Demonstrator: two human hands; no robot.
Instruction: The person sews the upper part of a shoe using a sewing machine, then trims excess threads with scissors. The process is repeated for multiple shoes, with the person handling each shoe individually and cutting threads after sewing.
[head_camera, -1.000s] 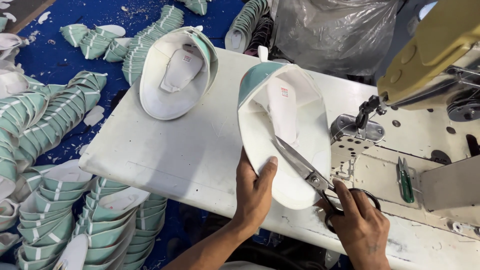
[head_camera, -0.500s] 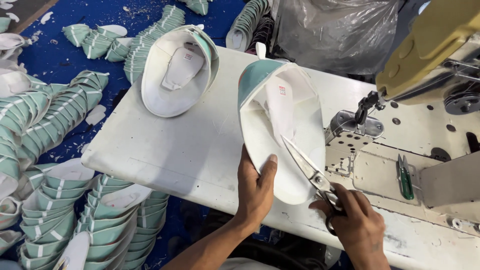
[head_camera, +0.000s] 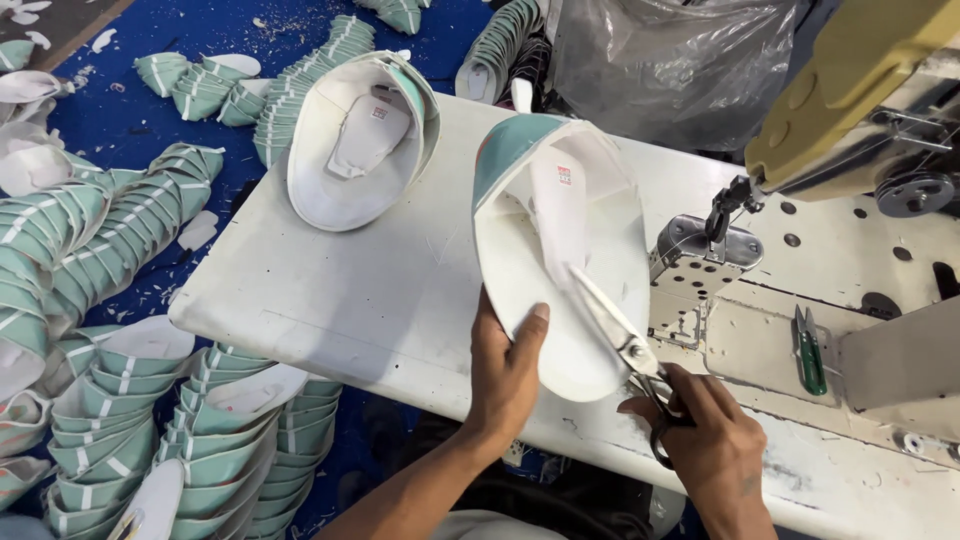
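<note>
Left hand (head_camera: 508, 372) pinches shoe upper (head_camera: 560, 250) by its rim, tilted open for access; right hand (head_camera: 712, 452) closed around scissors (head_camera: 625, 345), blades inside.

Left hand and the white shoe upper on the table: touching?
Touching. Head view shows the left hand gripping the near rim of the shoe upper, thumb pressed on its white lining.

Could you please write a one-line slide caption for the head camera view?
Left hand holds a white shoe upper while right hand works scissors inside it.
</note>
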